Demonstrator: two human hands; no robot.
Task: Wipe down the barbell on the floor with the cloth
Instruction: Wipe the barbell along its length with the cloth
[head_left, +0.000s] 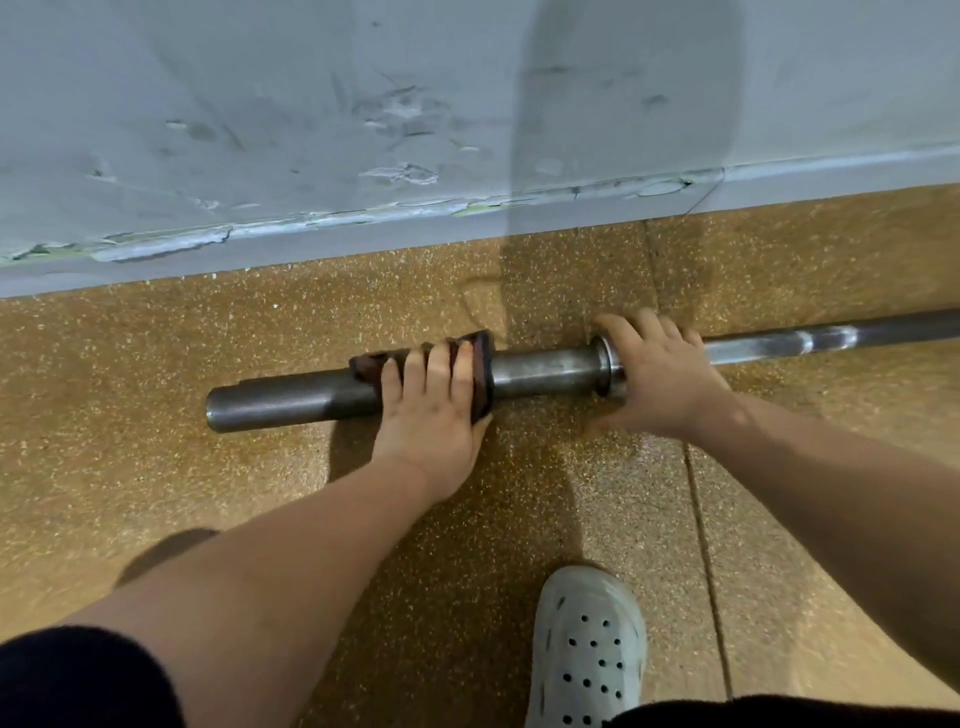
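A steel barbell (543, 371) lies on the speckled tan floor, parallel to the wall, with its thick sleeve end at the left and the thin shaft running off to the right. A dark red-brown cloth (480, 374) is wrapped over the sleeve. My left hand (434, 410) grips the cloth around the sleeve, fingers curled over the top. My right hand (660, 371) holds the bar just right of the collar, fingers curled over the shaft.
A scuffed grey-blue wall (363, 130) with peeling paint at its base runs close behind the bar. My white perforated clog (589, 649) stands on the floor in front. A floor seam (706, 561) runs toward me at the right.
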